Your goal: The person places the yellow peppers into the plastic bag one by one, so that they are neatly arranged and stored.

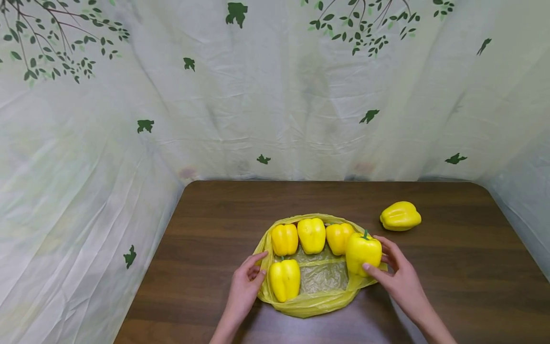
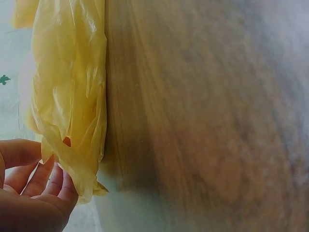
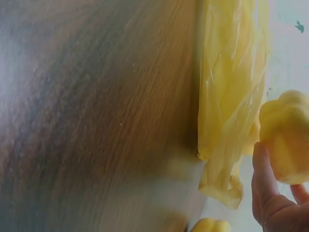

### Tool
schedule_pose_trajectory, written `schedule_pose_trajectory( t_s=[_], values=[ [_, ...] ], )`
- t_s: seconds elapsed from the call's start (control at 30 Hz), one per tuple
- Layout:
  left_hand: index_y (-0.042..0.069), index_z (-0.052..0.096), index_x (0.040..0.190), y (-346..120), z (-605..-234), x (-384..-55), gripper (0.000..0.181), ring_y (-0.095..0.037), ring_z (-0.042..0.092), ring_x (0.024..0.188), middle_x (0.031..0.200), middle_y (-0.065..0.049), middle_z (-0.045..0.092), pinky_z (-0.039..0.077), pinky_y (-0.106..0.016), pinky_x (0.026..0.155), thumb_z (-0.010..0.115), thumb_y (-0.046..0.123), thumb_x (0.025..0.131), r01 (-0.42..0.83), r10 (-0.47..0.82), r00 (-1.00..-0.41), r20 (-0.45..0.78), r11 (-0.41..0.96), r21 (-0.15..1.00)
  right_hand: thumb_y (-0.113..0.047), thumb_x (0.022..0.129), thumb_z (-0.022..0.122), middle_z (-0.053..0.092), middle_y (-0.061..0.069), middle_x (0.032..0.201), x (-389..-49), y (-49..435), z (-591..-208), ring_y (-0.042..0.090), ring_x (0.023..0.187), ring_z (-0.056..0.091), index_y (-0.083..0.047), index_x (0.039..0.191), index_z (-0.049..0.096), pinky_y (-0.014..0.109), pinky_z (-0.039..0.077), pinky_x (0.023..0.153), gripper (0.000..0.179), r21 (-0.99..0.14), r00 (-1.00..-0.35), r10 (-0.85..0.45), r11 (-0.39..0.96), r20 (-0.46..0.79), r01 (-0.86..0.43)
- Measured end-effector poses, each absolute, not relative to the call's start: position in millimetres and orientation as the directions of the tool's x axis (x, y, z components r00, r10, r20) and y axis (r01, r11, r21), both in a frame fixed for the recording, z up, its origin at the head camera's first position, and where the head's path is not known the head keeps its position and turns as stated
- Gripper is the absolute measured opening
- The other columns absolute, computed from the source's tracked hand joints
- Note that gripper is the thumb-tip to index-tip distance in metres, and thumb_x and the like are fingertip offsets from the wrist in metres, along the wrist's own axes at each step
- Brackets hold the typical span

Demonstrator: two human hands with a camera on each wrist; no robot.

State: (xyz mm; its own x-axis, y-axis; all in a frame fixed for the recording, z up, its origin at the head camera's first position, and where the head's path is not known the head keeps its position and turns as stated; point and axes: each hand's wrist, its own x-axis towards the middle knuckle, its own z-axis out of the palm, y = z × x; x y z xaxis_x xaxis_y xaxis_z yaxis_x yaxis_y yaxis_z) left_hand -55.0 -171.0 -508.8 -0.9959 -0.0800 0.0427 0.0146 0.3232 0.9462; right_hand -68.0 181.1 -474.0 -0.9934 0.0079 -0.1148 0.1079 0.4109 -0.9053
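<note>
A yellow plastic bag (image 1: 309,306) lies spread wide on the table, its rim rolled out around several yellow bell peppers. Three of them, one being this bell pepper (image 1: 312,236), line the far side of the bag, and another bell pepper (image 1: 285,282) stands near its left front. My left hand (image 1: 243,287) pinches the bag's left edge; the left wrist view shows the crumpled plastic (image 2: 72,77) between thumb and fingers. With thumb and fingertips my right hand (image 1: 400,273) grips a bell pepper (image 3: 286,140), green stem up, over the bag's right side.
One loose bell pepper (image 1: 400,216) lies on its side behind and to the right of the bag. The brown wooden table (image 1: 215,215) ends at a pale curtain (image 1: 279,105) with printed leaves, which hangs behind it and at both sides.
</note>
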Motion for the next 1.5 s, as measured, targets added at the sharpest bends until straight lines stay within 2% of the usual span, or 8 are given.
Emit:
schedule_pose_trajectory(
  t_s=[0.27,0.6,0.93,1.3,1.5],
  values=[
    [0.01,0.068,0.123,-171,-509,-55,0.043,-0.019,0.058,0.079,0.111,-0.005,0.065,0.049,-0.025,0.071,0.062,-0.012,0.086,0.018,-0.085,-0.995,0.051,0.343,0.939,-0.04,0.086,0.075,0.04,0.01,0.146,-66,176,-474,0.032,0.117,0.052,-0.018,0.148,0.038,0.025,0.053,0.078,0.076,-0.932,-0.993,-0.015,0.347,-0.114,0.102],
    [0.009,0.068,0.123,-171,-510,-55,0.043,-0.019,0.058,0.078,0.111,-0.005,0.065,0.05,-0.025,0.07,0.062,-0.012,0.087,0.023,-0.087,-0.995,0.055,0.333,0.943,-0.03,0.085,0.078,0.038,0.012,0.148,-64,171,-477,0.036,0.121,0.052,-0.017,0.147,0.038,0.029,0.054,0.079,0.075,-0.96,-0.99,-0.038,0.252,-0.138,0.124],
    [0.01,0.068,0.123,-171,-510,-55,0.042,-0.02,0.058,0.079,0.111,-0.005,0.066,0.049,-0.026,0.071,0.062,-0.011,0.087,0.008,-0.087,-0.995,0.04,0.339,0.941,-0.027,0.084,0.079,0.046,0.014,0.141,-62,164,-478,0.035,0.118,0.055,-0.018,0.143,0.043,0.03,0.055,0.08,0.07,-0.967,-0.988,-0.068,0.222,-0.142,0.124],
    [0.01,0.067,0.124,-170,-510,-56,0.042,-0.019,0.057,0.079,0.111,-0.005,0.065,0.049,-0.025,0.071,0.062,-0.01,0.087,-0.005,-0.081,-0.996,0.024,0.342,0.94,-0.018,0.082,0.08,0.047,0.016,0.139,-61,155,-482,0.035,0.116,0.056,-0.012,0.143,0.044,0.029,0.054,0.081,0.071,-0.978,-0.989,-0.098,0.184,-0.113,0.094],
    [0.011,0.068,0.123,-170,-509,-55,0.043,-0.019,0.058,0.079,0.11,-0.004,0.066,0.049,-0.026,0.071,0.063,-0.011,0.087,0.007,-0.086,-0.996,0.039,0.346,0.938,-0.017,0.082,0.081,0.046,0.016,0.14,-62,152,-483,0.036,0.117,0.055,-0.012,0.143,0.043,0.031,0.055,0.081,0.072,-0.978,-0.984,-0.11,0.17,-0.139,0.119]
  ],
)
